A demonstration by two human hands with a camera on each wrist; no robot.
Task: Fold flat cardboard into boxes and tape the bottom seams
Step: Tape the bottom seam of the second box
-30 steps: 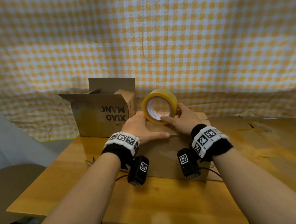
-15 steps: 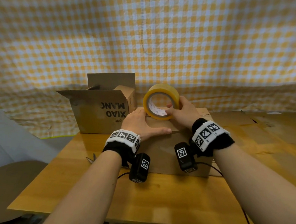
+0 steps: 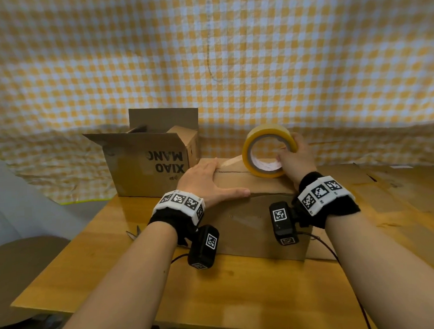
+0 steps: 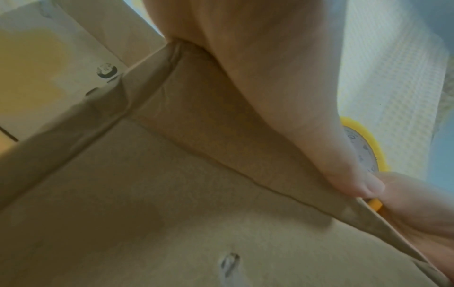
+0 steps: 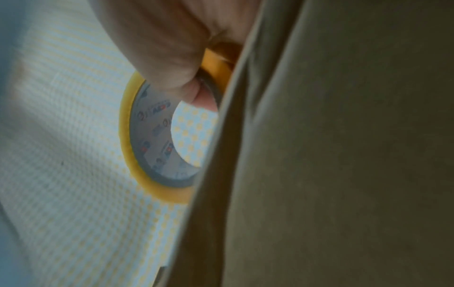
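A brown cardboard box [image 3: 252,223] stands bottom-up on the wooden table [image 3: 146,278], its closed flaps facing up with the seam [image 3: 233,171] running left to right. My left hand [image 3: 207,182] lies flat on the left part of the flaps, fingers straight, thumb along the near edge. My right hand [image 3: 295,157] grips a yellow tape roll [image 3: 268,151] standing on the seam at the right, thumb inside the core. A strip of tape [image 3: 229,161] runs from the roll back toward my left fingertips. The right wrist view shows the tape roll [image 5: 157,147] behind the box edge.
A finished open box [image 3: 149,163] printed "XIAO MANG" stands upside-down-lettered at the back left. Flat cardboard sheets [image 3: 403,203] cover the table's right side. Scissors [image 3: 135,233] lie near the left edge. A yellow checked cloth [image 3: 230,61] hangs behind.
My right hand has drawn the tape roll to the right along the seam, leaving a strip of tape behind it. The left hand has stayed pressed on the flaps.
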